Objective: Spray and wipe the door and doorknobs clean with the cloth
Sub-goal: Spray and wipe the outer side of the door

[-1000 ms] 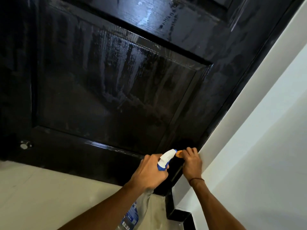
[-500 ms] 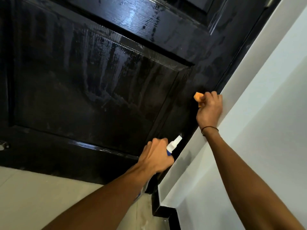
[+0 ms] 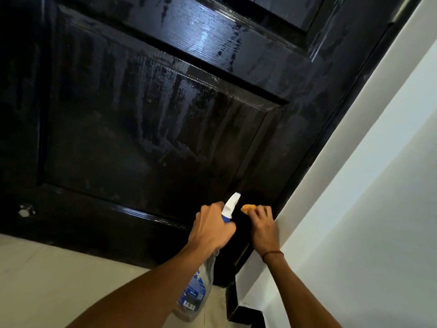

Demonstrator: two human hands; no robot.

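A glossy black panelled door point(image 3: 146, 129) fills most of the view, streaked with wet spray marks. My left hand point(image 3: 210, 229) grips the neck of a clear spray bottle point(image 3: 194, 294) with a white and blue nozzle pointing at the door's lower right corner. My right hand point(image 3: 264, 227) holds a small orange cloth point(image 3: 247, 208) bunched in its fingers and presses it on the door near the right edge, low down. No doorknob is in view.
A white wall point(image 3: 366, 185) runs along the door's right side, with black frame trim point(image 3: 331, 129) between them. A pale tiled floor point(image 3: 59, 280) lies below. A small metal stop point(image 3: 26, 210) sits at the door's lower left. Black skirting point(image 3: 241, 311) juts out at the bottom.
My right hand with the cloth went up the door's right edge, then came back down to the lower corner. My left hand stayed low, holding the bottle.
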